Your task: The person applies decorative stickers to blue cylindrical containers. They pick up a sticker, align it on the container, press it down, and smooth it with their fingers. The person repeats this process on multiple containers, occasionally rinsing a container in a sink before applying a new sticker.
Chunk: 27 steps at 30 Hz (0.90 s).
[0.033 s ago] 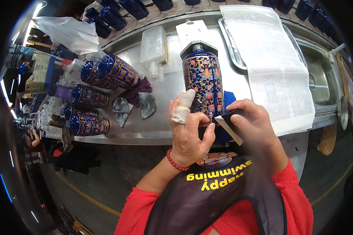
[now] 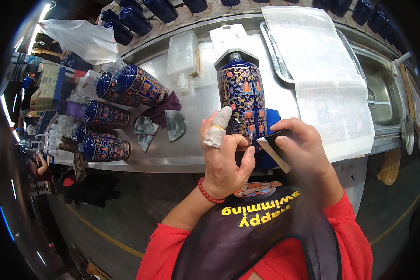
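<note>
A dark blue bottle with a colourful floral pattern lies in front of me, its neck pointing away and resting at an eight-sided grey block. At its near end, my left hand is closed on it, with a pale cloth finger cover lying along its left side. My right hand pinches a small flat piece, dark on one side and pale on the other, close to the bottle's near right edge. Part of a blue cloth shows beside and under the bottle.
More patterned bottles stand at the left. Cut transfer pieces, a purple cloth and a clear flat bottle lie on the metal table. Patterned sheets cover a tray on the right, next to a sink. Plain blue bottles line the back.
The flat piece in my right hand has shifted very slightly to the right. Otherwise both hands and the bottle look the same.
</note>
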{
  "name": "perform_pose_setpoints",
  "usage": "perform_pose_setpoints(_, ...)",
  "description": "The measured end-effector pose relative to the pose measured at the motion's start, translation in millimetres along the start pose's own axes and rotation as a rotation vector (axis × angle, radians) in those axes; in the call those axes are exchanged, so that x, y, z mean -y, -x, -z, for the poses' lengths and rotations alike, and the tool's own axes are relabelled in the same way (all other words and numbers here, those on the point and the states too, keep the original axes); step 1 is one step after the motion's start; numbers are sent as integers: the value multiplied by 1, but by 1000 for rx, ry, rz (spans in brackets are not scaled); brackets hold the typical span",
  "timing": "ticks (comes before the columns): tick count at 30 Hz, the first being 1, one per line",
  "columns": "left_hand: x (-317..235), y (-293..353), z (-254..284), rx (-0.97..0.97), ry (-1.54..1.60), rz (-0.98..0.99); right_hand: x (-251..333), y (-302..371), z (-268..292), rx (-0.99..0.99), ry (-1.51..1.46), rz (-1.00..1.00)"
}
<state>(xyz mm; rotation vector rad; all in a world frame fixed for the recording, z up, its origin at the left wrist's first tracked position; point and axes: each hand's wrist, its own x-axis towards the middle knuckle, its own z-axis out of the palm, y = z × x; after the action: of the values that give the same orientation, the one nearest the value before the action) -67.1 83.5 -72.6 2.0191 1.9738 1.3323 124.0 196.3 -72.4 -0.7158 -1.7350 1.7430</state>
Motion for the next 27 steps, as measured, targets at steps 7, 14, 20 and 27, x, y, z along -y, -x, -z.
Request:
perform_pose_setpoints(7, 5, 1, 3, 6, 79, 3, 4, -4, 2, 35, 136, 25)
perform_pose_setpoints(14, 2, 2, 2, 3, 23, 5, 9, -13, -5, -1, 105, 58)
perform_pose_setpoints(20, 2, 0, -4, -28, 45, 43, 9, -17, -6, 15, 111, 60)
perform_pose_setpoints(27, 5, 0, 2, -34, 58, 53, 10, -17, 0, 21, 127, 32)
